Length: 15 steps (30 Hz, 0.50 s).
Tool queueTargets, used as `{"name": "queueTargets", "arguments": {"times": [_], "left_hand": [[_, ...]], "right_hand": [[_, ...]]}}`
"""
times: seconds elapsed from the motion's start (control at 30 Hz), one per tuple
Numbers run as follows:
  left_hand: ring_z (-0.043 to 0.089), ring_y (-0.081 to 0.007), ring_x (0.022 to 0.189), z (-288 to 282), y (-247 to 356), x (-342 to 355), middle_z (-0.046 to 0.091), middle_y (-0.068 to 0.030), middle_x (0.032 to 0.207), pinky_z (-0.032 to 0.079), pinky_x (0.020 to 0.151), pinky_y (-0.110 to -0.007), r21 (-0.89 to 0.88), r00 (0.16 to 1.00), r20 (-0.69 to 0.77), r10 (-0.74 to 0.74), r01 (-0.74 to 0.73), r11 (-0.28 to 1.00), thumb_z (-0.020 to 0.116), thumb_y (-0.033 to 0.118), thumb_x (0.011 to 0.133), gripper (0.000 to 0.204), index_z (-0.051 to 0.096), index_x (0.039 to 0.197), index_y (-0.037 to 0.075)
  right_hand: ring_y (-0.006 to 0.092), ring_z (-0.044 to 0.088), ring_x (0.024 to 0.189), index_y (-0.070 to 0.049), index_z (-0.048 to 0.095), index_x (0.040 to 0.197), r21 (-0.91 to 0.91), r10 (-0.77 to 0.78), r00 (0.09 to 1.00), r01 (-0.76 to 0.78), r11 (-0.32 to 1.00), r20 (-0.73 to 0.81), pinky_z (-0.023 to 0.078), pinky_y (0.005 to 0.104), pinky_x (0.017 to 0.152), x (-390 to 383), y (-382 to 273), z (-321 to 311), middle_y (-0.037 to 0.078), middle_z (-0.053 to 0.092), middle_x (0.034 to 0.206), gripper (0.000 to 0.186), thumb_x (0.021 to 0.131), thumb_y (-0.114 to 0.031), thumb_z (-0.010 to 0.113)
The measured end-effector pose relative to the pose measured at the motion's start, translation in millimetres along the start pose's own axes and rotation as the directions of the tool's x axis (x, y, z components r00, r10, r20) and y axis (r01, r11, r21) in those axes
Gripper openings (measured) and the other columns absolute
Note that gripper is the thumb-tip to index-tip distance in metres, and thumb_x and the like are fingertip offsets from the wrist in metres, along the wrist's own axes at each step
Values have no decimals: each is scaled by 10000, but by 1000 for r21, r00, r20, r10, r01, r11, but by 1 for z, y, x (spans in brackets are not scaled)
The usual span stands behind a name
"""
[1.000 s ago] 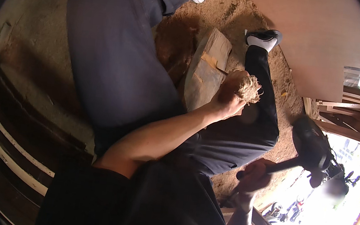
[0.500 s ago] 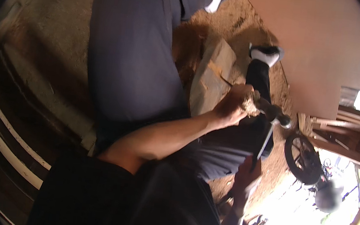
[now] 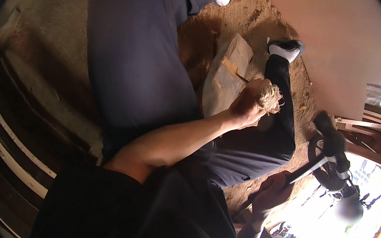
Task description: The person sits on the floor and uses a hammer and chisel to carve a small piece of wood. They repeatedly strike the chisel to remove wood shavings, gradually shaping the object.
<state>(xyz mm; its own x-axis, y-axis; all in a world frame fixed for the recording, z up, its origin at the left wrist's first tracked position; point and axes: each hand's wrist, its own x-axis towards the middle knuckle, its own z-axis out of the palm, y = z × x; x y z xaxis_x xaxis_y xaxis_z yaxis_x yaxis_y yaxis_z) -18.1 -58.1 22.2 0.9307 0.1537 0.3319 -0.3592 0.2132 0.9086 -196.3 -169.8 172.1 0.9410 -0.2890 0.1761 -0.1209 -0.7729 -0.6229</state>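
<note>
A chisel's frayed, splintered wooden handle [image 3: 270, 99] is gripped in my left hand [image 3: 247, 104], its dark blade [image 3: 242, 76] angled into a weathered wooden block [image 3: 218, 94]. The block lies on the dirt beside my bent legs and has pale, freshly cut patches near the blade. At lower right, my right hand [image 3: 271, 193] is closed around a hammer [image 3: 305, 171]; its blurred head is raised to the right of the chisel, with a gap between them.
A large plywood sheet [image 3: 340, 40] stands at upper right, above stacked boards [image 3: 375, 127]. A dark wheeled vehicle [image 3: 348, 190], partly behind the hammer, is by a bright opening. Pale slats [image 3: 15, 154] line the left side. My shoed feet [image 3: 284, 49] rest on dirt.
The hammer came down onto the chisel's handle about half a second ago and is now lifted away to the right. My left hand keeps its grip; the whole view shifted slightly.
</note>
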Motion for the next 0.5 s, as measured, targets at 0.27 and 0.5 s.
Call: {"name": "queueTargets", "arguments": {"times": [0.27,0.5], "left_hand": [[570,-381,856,4,-15,-9,571,-135,875,449,742,-491,-147,997,20,-70,72,987,754,13,757,191,632,897,59],[576,-380,863,4,-3,-14,572,-136,887,450,748,-493,-140,999,-22,-37,34,990,773,22,746,222,618,900,60]], "right_hand": [[49,499,518,4,634,966,-179,258,958,-234,956,128,348,247,434,0,-5,4,-3,572,637,158,1014,-134,574],[135,571,486,-20,623,957,-391,269,920,-144,909,285,430,327,455,-5,-8,14,77,607,634,173,1010,-176,572]]}}
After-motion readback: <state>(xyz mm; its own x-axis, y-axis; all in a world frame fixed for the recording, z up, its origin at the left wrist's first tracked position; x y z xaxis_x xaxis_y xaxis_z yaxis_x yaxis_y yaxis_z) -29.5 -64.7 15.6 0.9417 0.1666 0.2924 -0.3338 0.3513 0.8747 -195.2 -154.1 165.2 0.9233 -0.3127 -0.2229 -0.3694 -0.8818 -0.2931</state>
